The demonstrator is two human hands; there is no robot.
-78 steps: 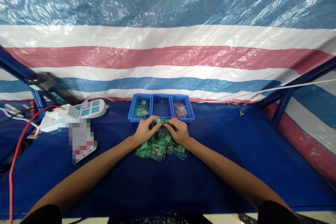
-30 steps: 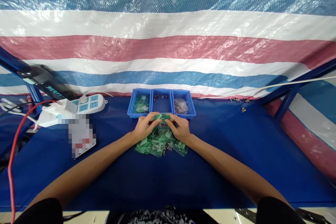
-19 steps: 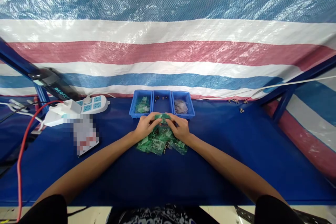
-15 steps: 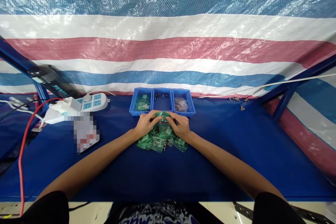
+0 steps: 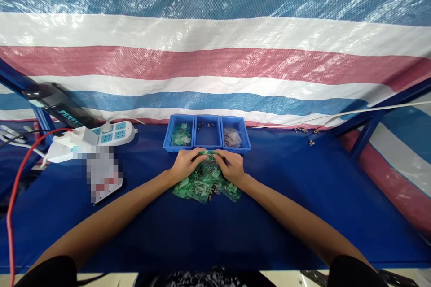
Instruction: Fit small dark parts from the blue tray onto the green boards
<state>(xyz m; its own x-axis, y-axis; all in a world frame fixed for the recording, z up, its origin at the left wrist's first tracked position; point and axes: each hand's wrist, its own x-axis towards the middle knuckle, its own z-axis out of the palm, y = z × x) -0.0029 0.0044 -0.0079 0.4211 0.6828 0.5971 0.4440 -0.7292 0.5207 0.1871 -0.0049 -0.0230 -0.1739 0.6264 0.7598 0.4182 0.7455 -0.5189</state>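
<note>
- Green packet [image 5: 210, 153] held between the two hands, above the far edge of the pile; its sides are at the fingertips, partly covered by them.
- Left hand [image 5: 184, 164]: grip closed on the packet's left side, thumb and fingers pinched.
- Right hand [image 5: 232, 167]: grip closed on its right side, mirroring the left.
- Pile of green packets [image 5: 201, 187] on the blue counter [image 5: 289, 215], below and between the hands, small metal pieces [image 5: 212, 190] among them. Hands hide part of its far side.
- Just beyond the hands, three blue bins side by side: left bin [image 5: 166, 145] with green packets, middle bin [image 5: 208, 138] with a few metal parts, right bin [image 5: 248, 144] with pale packets.
- Well left: power strip [image 5: 117, 133], dark bottle [image 5: 65, 106], blurred flat object [image 5: 104, 177].
- Far right: loose metal parts [image 5: 311, 142] near the striped sheet [image 5: 215, 63].
</note>
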